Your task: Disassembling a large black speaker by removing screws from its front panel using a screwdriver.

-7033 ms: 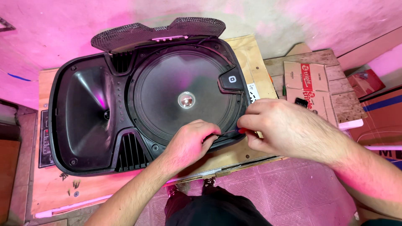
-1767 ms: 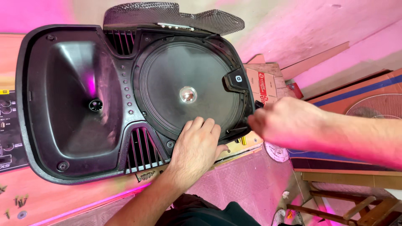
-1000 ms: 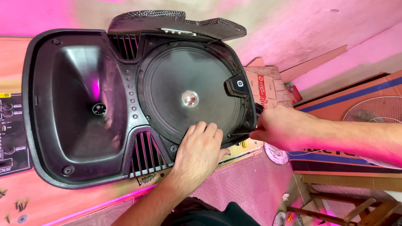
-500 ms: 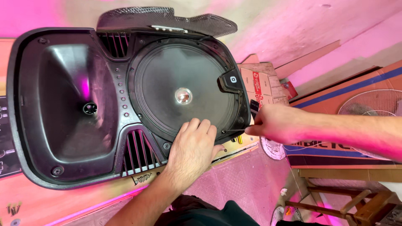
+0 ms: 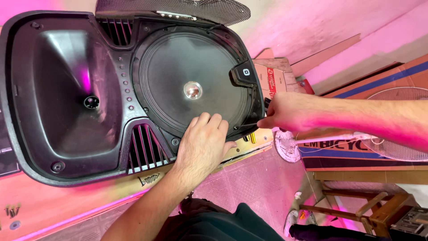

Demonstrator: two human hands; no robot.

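Bracing my flat, released left hand (image 5: pixel 203 145) on the round black speaker cone (image 5: pixel 191 87), I steady it while my right hand (image 5: pixel 290 114) clenches a thin dark tool (image 5: pixel 244 126) against its rim.

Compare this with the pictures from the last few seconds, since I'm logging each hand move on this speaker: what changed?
The right hand drew away from the left hand, out to the speaker cabinet's right edge, where it now holds a thin tool against the rim. The left hand stayed flat on the lower rim of the round woofer. The loose grille stayed at the top.
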